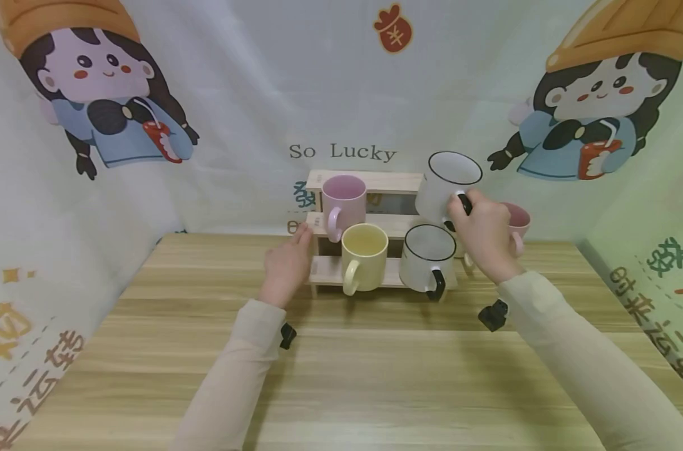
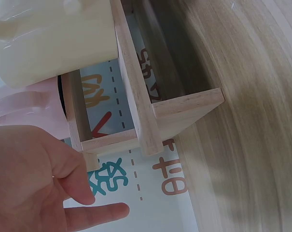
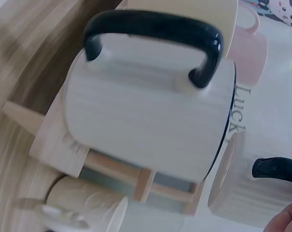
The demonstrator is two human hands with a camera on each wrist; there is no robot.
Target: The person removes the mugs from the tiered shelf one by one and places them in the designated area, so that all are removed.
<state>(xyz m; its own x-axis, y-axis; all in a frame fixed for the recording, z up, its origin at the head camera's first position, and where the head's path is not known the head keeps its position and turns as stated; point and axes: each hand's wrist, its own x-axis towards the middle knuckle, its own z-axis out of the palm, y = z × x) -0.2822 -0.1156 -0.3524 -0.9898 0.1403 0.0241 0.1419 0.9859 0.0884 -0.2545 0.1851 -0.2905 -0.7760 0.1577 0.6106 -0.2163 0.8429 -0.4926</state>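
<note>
"Where is the mug being handled?"

"The raised white mug (image 1: pixel 436 195) is right of centre in the head view, at the right end of the wooden rack (image 1: pixel 394 181). The right hand (image 1: pixel 486 232) grips it by its black handle (image 1: pixel 465 203), fingers bent round the loop."

"Why there?"

"Probably because that leaves the body and rim free of fingers, so the mug can hang upright beside its neighbours. I can't tell whether its base touches the shelf."

"And the left hand (image 1: pixel 287 266)?"

"At centre left, with fingers reaching out, fairly straight and holding nothing, by the rack's left end. My guess is that it steadies the frame; actual contact is unclear."

"How are the others arranged?"

"The pink mug (image 1: pixel 349 205) stands on the upper tier, the yellow mug (image 1: pixel 369 266) below it, and the lower white mug (image 1: pixel 424 266) beneath the raised one. All three handles face the front, which presumably makes them easy to take hold of."

"Anything off the rack?"

"Yes, a second pink mug (image 1: pixel 518 216), partly hidden behind the right hand, and a cream mug (image 3: pixel 90 203) at the lower left of the right wrist view, just beside the rack."
</note>
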